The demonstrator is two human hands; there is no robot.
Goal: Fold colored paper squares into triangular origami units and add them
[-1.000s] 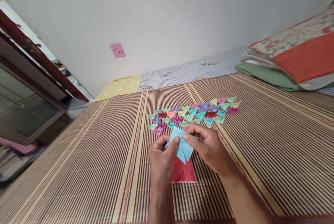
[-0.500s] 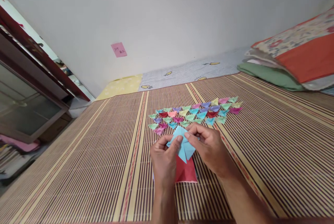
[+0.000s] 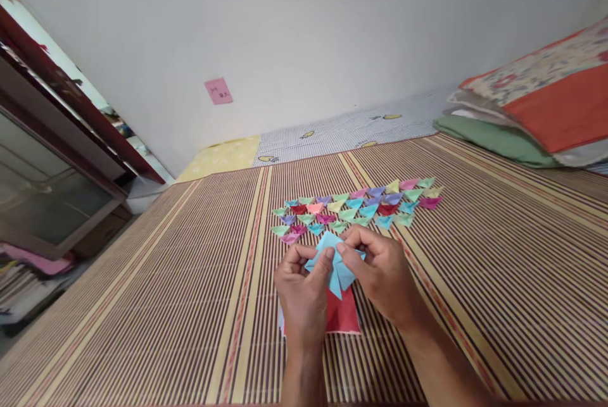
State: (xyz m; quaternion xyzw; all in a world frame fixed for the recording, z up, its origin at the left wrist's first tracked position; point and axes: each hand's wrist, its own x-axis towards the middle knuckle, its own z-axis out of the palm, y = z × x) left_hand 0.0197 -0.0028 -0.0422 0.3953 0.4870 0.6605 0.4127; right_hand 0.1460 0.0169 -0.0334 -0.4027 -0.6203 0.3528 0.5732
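A light blue folded paper is held up between my two hands, above the mat. My left hand pinches its left side, thumb on the front face. At its right side, my right hand grips with thumb and fingers. The paper has a pointed top and flaps that part toward a lower tip. Beneath it lies a red sheet of paper, partly hidden by my left hand and wrist. Just beyond my hands, several small folded paper pieces in many colours lie in rows.
A striped bamboo mat spreads under everything. Folded cloths are stacked at the back right. Patterned fabric runs along the white wall, which bears a pink note. A glass-fronted cabinet stands at the left.
The lower flaps of the blue paper look shifted, with the right one narrower. Both hands keep their grip; the whole view has moved very slightly.
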